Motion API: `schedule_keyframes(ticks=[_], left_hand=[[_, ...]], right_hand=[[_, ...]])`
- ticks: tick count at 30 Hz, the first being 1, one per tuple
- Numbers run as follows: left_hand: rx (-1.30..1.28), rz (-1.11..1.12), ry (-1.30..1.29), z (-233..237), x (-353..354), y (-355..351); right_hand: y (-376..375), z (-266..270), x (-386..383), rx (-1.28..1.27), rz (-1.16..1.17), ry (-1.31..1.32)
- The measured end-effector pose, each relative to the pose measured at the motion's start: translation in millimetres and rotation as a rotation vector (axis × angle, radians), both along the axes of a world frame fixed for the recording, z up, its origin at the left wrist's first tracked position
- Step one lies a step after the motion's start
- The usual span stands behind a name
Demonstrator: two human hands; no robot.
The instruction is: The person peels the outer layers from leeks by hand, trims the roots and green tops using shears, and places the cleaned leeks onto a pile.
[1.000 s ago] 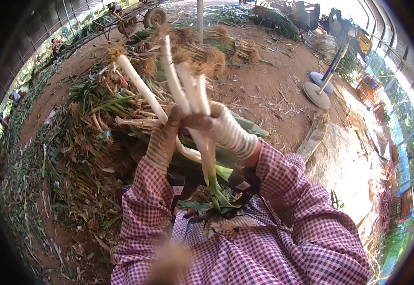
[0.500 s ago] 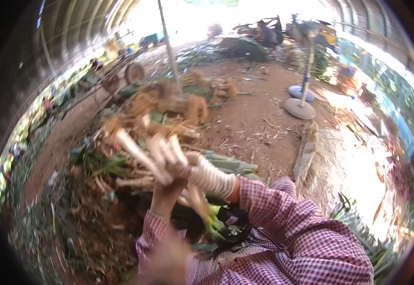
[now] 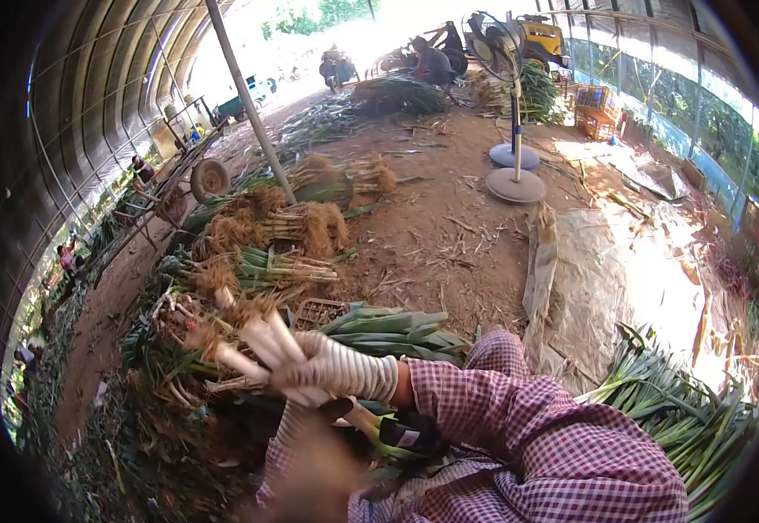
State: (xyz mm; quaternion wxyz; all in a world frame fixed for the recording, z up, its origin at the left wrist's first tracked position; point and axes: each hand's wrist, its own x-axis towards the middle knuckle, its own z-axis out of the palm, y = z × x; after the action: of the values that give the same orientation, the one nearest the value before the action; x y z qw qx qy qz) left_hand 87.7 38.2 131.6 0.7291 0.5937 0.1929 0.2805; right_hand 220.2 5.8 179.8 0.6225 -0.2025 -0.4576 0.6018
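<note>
In the head view, several leeks (image 3: 262, 344) with white shanks and brown roots are bunched in front of me, roots pointing up and left. My right hand (image 3: 301, 373), below a striped cuff, is closed round the shanks. Just beneath it, my left hand (image 3: 332, 410) is at the lower part of the same bunch, mostly hidden by the leeks and the other hand. Green stalks run down from the bunch toward my lap. A blurred shape covers part of my left forearm.
Piles of rooted leeks (image 3: 310, 227) lie ahead to the left, beside a slanted pole (image 3: 253, 105). Green leaves (image 3: 397, 327) lie just past my hands; more leeks (image 3: 676, 418) are at right. A fan stand (image 3: 516, 185), orange crates (image 3: 597, 109) and a crouching person (image 3: 434, 65) are farther off.
My view has tilted and shifted, so the scene ahead shows lower and farther left. The bunch and both hands appear lower in view, and the right hand now covers more of the shanks.
</note>
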Motion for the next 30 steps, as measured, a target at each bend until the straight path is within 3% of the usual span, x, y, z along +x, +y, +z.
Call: schedule_keyframes(ticks=[3,9,11,13,15,17,19,20,21,26,27,29,30], left_hand=[[-0.018,-0.005,0.013,-10.1,1.8,-9.3],[0.020,0.128,-0.019,-12.1,10.9,-12.7],[0.111,0.262,-0.007,-8.1,8.8,5.8],[0.218,0.319,0.058,-10.6,12.3,26.1],[0.349,0.258,0.183,-18.7,22.3,38.3],[0.518,0.110,0.347,-43.8,35.4,42.3],[0.570,-0.044,0.349,-63.8,49.3,33.5],[0.400,-0.080,0.153,-25.5,67.3,2.3],[0.148,0.000,0.040,-18.0,73.2,-18.6],[0.284,0.053,0.113,-80.2,74.4,12.1],[0.273,0.039,0.114,-100.4,76.4,23.5],[0.337,-0.020,0.025,-139.3,82.1,32.9],[0.265,-0.098,0.127,-153.7,84.4,41.9]], right_hand=[[15.2,-25.8,-4.3,0.090,0.046,-0.012],[7.0,-6.9,5.2,0.105,0.089,0.191],[-6.3,3.0,22.2,0.220,-0.062,-0.172],[-19.4,10.3,39.0,-0.109,0.062,-0.520],[-39.1,26.5,46.9,-0.080,-0.060,-0.622],[-38.8,6.5,49.9,0.030,-0.215,-0.256],[-23.7,-4.6,78.2,0.254,-0.517,-0.238],[-41.0,16.8,105.7,0.257,-0.765,-0.407],[-40.0,16.7,148.9,0.458,-0.963,-0.412],[-188.0,154.1,286.8,0.092,-1.046,0.118],[-218.3,158.6,291.3,0.242,-1.269,-0.016],[-262.3,175.0,305.5,0.383,-1.409,-0.028],[-275.9,184.1,309.9,0.419,-1.456,-0.048]])
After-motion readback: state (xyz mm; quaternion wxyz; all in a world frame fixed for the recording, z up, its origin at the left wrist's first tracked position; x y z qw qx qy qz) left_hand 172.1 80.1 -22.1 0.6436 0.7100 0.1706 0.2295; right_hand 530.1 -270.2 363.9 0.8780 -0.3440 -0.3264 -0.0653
